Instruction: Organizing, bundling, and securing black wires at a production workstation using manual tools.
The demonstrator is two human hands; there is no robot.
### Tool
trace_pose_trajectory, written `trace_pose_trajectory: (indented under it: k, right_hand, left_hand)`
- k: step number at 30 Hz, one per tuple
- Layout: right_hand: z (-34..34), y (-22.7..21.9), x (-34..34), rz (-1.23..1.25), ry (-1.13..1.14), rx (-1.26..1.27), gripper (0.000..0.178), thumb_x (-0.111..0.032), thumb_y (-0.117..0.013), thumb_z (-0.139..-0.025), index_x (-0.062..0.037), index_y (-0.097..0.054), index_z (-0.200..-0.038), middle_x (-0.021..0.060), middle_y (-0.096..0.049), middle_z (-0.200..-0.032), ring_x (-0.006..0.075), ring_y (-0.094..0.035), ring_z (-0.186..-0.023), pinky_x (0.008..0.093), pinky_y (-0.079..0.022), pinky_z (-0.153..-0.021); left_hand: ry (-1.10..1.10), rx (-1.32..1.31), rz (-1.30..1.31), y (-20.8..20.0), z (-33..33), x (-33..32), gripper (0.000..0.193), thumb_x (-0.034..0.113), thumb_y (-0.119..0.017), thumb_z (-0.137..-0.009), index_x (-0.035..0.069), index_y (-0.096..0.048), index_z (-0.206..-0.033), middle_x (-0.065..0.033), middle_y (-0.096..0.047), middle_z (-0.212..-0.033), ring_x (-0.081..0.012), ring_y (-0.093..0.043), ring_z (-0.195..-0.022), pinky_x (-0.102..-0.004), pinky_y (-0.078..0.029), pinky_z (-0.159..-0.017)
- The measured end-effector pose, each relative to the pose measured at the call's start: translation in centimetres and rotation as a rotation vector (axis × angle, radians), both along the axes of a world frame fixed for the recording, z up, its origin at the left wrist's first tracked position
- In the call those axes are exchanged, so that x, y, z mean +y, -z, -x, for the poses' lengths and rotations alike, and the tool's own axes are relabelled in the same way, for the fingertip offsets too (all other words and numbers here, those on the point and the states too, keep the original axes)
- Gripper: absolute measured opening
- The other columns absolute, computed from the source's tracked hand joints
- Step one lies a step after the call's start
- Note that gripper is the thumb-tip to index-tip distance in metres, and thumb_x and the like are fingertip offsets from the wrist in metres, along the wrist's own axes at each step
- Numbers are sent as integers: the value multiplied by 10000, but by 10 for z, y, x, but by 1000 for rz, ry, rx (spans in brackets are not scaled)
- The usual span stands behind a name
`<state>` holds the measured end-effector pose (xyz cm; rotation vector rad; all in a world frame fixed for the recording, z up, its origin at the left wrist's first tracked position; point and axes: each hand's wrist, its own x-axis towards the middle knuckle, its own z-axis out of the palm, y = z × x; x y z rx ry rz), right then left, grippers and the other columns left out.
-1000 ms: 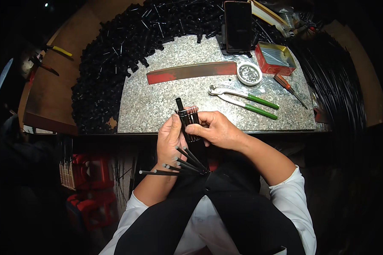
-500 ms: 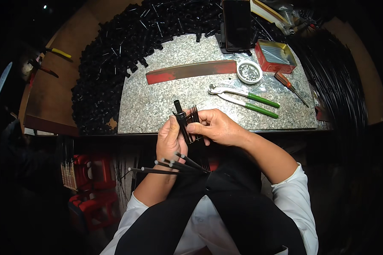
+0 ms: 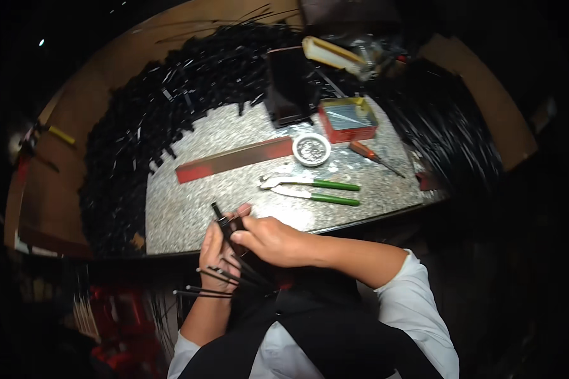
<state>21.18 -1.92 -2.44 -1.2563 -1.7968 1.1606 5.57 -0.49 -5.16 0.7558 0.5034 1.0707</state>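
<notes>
My left hand (image 3: 216, 251) grips a bundle of thin black rods (image 3: 224, 278) whose ends fan out below the wrist. My right hand (image 3: 269, 239) is closed on the top of the same bundle, pinching a small black piece (image 3: 220, 218) at the near edge of the speckled stone slab (image 3: 189, 215). Both hands touch each other just in front of my chest. Green-handled pliers (image 3: 313, 189) lie on the slab to the right of my hands.
A big heap of short black parts (image 3: 145, 126) rings the slab's left and back. On the slab lie a red-ended flat bar (image 3: 234, 160), a small round tin (image 3: 312, 149), a red box (image 3: 348, 119), a screwdriver (image 3: 373, 156) and a dark upright device (image 3: 289, 88). Black wire bundle (image 3: 449, 132) at right.
The view has tilted, so the slab sits more to the right. My hands stay joined on the rod bundle, with the right fingers shifted slightly over its top.
</notes>
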Motion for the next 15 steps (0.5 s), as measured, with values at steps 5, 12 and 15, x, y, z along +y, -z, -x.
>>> trace_pose_trajectory:
  k: [5,12,15]
  right_hand:
    - [3,8,-6,-424,-27,-217,264,-194,-438,-925,1,-598,-848,211,-576,-769,386,-611,-729,477,-490,-651]
    - [-4,15,-10,-467,-82,-108,256,-207,-409,-938,-18,-560,-855,207,-532,-663,367,-587,-638,427,-461,-565]
    - [-9,15,-14,-463,-135,-6,304,-250,-398,-970,-23,-582,-886,210,-516,-656,346,-566,-631,402,-438,-581]
  left_hand:
    - [-8,42,-235,13,-2,6,322,276,-387,-987,2,-471,-1135,-304,-508,-1236,-353,-483,-1189,-438,-328,-1059]
    - [70,-14,-129,7,5,-1,357,289,-348,-1010,3,-448,-1200,-307,-503,-1224,-318,-525,-1123,-439,-418,-987]
    - [147,-121,-79,4,3,-4,352,277,-372,-1004,4,-452,-1211,-277,-522,-1195,-313,-533,-1099,-428,-431,-976]
